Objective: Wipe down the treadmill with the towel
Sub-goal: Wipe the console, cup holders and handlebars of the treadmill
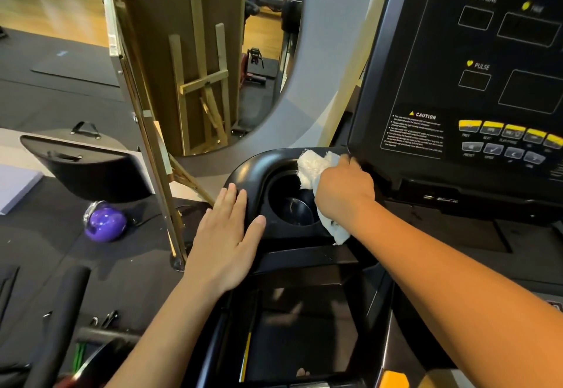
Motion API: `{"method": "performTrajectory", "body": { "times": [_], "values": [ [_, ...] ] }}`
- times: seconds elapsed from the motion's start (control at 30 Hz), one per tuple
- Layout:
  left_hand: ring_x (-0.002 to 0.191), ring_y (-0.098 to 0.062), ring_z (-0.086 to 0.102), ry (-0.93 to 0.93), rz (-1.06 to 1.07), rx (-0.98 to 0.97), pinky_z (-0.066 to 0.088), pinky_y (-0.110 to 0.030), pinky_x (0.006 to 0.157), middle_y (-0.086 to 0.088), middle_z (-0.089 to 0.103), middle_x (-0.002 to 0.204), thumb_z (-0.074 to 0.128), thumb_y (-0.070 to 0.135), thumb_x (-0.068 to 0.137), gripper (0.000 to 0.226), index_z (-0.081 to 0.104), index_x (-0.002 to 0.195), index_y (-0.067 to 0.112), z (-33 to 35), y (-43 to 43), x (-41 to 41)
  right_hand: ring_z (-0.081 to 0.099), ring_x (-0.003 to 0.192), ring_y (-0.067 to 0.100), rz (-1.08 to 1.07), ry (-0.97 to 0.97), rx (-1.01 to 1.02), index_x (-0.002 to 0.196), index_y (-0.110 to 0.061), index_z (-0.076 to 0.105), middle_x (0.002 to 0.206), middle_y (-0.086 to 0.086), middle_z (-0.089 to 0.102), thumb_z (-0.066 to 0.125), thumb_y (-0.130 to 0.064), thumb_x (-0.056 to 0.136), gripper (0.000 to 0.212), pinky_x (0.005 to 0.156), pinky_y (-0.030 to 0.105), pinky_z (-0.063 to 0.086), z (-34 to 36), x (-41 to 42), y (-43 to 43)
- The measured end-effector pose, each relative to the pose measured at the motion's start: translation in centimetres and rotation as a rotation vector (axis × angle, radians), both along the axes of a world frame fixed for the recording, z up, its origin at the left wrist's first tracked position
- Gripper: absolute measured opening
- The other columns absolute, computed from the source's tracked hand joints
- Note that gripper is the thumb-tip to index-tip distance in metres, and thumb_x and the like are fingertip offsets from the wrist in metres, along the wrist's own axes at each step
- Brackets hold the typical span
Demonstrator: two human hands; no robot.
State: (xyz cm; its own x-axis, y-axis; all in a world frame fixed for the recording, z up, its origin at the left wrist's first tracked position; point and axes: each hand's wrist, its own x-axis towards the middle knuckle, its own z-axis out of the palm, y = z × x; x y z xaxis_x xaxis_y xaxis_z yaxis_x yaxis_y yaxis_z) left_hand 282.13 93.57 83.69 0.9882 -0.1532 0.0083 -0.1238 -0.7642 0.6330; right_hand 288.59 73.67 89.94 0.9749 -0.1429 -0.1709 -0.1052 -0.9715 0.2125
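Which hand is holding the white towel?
The right hand, gripping the towel beside the cup holder; the left hand lies flat and empty on the console's rim.

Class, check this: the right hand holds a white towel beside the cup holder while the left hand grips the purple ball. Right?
Wrong: the head view shows the left hand resting flat on the console rim; the purple ball lies on the floor. The right hand and white towel are as stated.
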Motion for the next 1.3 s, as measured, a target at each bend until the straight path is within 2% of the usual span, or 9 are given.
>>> {"method": "performTrajectory", "body": {
  "times": [0.07, 0.23, 0.3, 0.37, 0.5, 0.7, 0.9, 1.13, 1.3],
  "values": [
    [0.15, -0.004, -0.007, -0.009, -0.003, 0.013, 0.002, -0.033, 0.122, 0.008, -0.001, 0.165, 0.024, 0.057, 0.1, 0.068, 0.013, 0.158, 0.024, 0.0, -0.1, 0.0, 0.04, 0.127, 0.031, 0.052, -0.108, 0.069, 0.131, -0.006, 0.047, 0.14, 0.015, 0.039, 0.057, -0.029, 0.089, 0.049, 0.099, 0.037, 0.041, -0.5, -0.5, -0.2],
    [0.15, -0.006, -0.006, -0.003, 0.005, 0.039, 0.002, -0.033, 0.12, 0.007, -0.001, 0.165, 0.023, 0.058, 0.1, 0.068, 0.013, 0.158, 0.023, 0.1, -0.3, 0.1, 0.06, 0.102, 0.031, 0.213, -0.178, 0.178, 0.125, -0.007, 0.049, 0.112, 0.014, 0.063, 0.06, -0.012, 0.085, 0.042, 0.078, 0.032, 0.042, -0.4, -2.0, -0.1],
    [0.15, -0.006, -0.006, 0.009, 0.006, 0.024, 0.002, -0.033, 0.121, 0.007, -0.001, 0.165, 0.018, 0.063, 0.092, 0.077, 0.013, 0.158, 0.023, 0.3, -0.4, -0.1, 0.056, 0.109, 0.031, 0.239, -0.104, 0.153, 0.129, -0.011, 0.048, 0.117, 0.013, 0.059, 0.06, -0.009, 0.083, 0.047, 0.075, 0.033, 0.041, -0.6, -2.0, 0.4],
    [0.15, -0.005, -0.006, 0.015, 0.009, 0.019, 0.002, -0.034, 0.122, 0.007, -0.001, 0.165, 0.017, 0.063, 0.09, 0.078, 0.013, 0.158, 0.024, 0.4, -0.4, -0.2, 0.047, 0.118, 0.034, 0.223, -0.001, 0.061, 0.133, -0.012, 0.04, 0.128, 0.015, 0.051, 0.062, -0.013, 0.081, 0.057, 0.087, 0.04, 0.043, -1.3, -1.4, 0.8],
    [0.15, -0.005, -0.006, 0.011, 0.006, 0.045, 0.003, -0.033, 0.121, 0.007, -0.001, 0.165, 0.028, 0.052, 0.103, 0.064, 0.012, 0.158, 0.024, 0.3, -0.2, -0.2, 0.037, 0.124, 0.035, 0.179, 0.06, -0.052, 0.137, -0.012, 0.031, 0.132, 0.019, 0.047, 0.063, -0.019, 0.083, 0.063, 0.097, 0.039, 0.038, -1.2, -0.4, 2.0],
    [0.15, -0.006, -0.006, 0.004, -0.001, 0.033, 0.003, -0.03, 0.12, 0.006, -0.001, 0.165, 0.032, 0.046, 0.103, 0.063, 0.013, 0.158, 0.023, 0.4, 0.0, -0.2, 0.051, 0.101, 0.03, 0.103, 0.033, 0.067, 0.122, -0.017, 0.047, 0.123, 0.013, 0.055, 0.043, -0.018, 0.093, 0.028, 0.071, 0.036, 0.036, -1.3, 0.3, 0.5],
    [0.151, -0.01, -0.005, -0.013, -0.017, 0.064, 0.003, -0.032, 0.121, 0.002, 0.0, 0.166, 0.03, 0.049, 0.103, 0.065, 0.012, 0.158, 0.021, 0.1, 0.1, 0.0, 0.058, 0.101, 0.028, 0.154, 0.157, -0.179, 0.142, -0.011, 0.026, 0.117, 0.006, 0.06, 0.055, -0.02, 0.087, 0.062, 0.068, 0.036, 0.039, 0.7, 0.4, 0.9],
    [0.152, -0.015, -0.001, -0.035, -0.02, 0.113, 0.007, -0.036, 0.121, -0.002, 0.003, 0.166, 0.028, 0.051, 0.102, 0.066, 0.013, 0.158, 0.018, 0.0, -0.1, 0.2, 0.044, 0.114, 0.035, 0.328, 0.15, -0.17, 0.143, -0.02, 0.022, 0.135, 0.016, 0.044, 0.051, -0.015, 0.086, 0.064, 0.074, 0.042, 0.042, -0.2, -1.3, -0.6],
    [0.152, -0.014, -0.002, -0.024, -0.017, 0.121, 0.008, -0.037, 0.121, -0.001, 0.002, 0.166, 0.027, 0.05, 0.103, 0.065, 0.012, 0.158, 0.019, 0.2, -0.1, 0.0, 0.044, 0.109, 0.034, 0.346, 0.136, -0.185, 0.138, -0.022, 0.025, 0.139, 0.011, 0.042, 0.048, -0.017, 0.087, 0.056, 0.068, 0.039, 0.036, 0.0, -1.6, -0.7]
  ]
}}
